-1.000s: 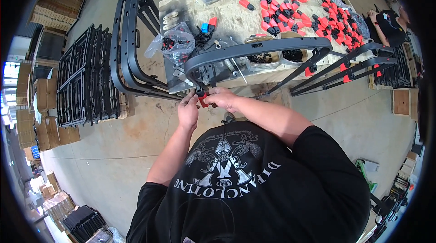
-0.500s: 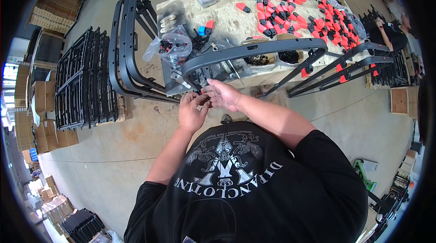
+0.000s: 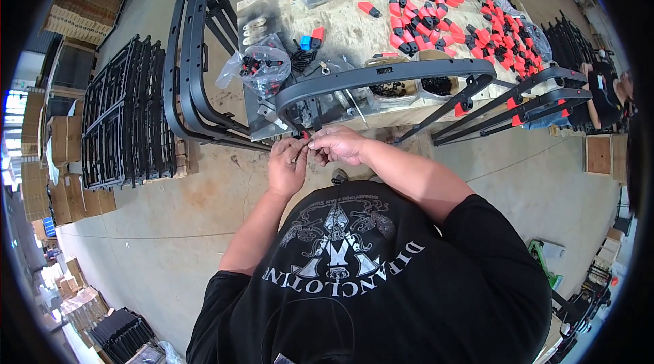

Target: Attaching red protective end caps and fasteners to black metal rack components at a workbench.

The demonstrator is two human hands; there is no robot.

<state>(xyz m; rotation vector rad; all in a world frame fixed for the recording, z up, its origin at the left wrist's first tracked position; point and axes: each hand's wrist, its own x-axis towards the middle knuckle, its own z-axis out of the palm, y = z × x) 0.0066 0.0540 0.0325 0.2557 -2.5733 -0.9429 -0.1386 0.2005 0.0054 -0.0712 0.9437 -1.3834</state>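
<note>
A black curved tube frame lies across the near edge of the wooden table. One of its legs comes down toward me, with a small red part at the end. Just below that end, my left hand is closed, thumb and fingers pinched together. My right hand meets it from the right with its fingertips pinched. Whatever small thing sits between the fingers is hidden. On the tabletop beyond, a clear plastic bag of red and black parts lies beside loose black bolts.
Red and black plastic pieces cover the table's right half. Boxes of small black parts stand near its front edge. More black frames lean at the left, others at the right. Another person is at the far right.
My right hand has turned and closed, its fingertips coming down to meet the left hand's. The left hand stays nearly in place. The person at the right has shifted.
</note>
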